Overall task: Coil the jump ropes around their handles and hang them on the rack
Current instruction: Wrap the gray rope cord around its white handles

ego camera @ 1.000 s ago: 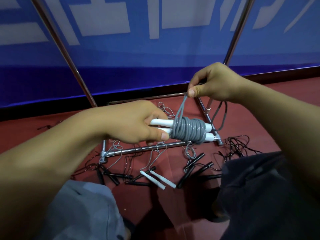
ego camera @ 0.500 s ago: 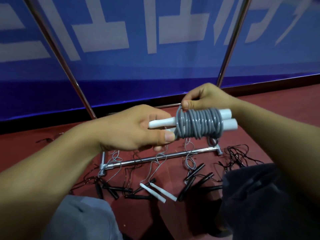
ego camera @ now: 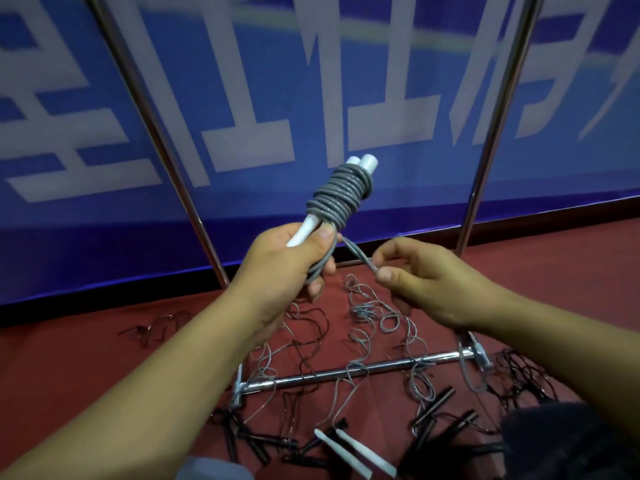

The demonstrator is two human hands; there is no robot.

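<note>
We hold two white handles (ego camera: 313, 226) side by side in our left hand (ego camera: 291, 268). Our fingers curl tight around their lower ends, and our thumb presses on top. The handles point up and away from us. A gray rope (ego camera: 341, 195) is wound around them in many tight loops, just above our left hand. One loose bit of the gray rope comes out near our thumb. Our right hand (ego camera: 429, 285) pinches that bit between thumb and first finger, and the other fingers are curled in. Down on the red floor (ego camera: 554, 271) lies the shiny bottom bar of the rack (ego camera: 346, 372). More ropes (ego camera: 374, 317) lie tangled around it, with black handles (ego camera: 434, 403) and two white handles on the floor (ego camera: 356, 452).
</note>
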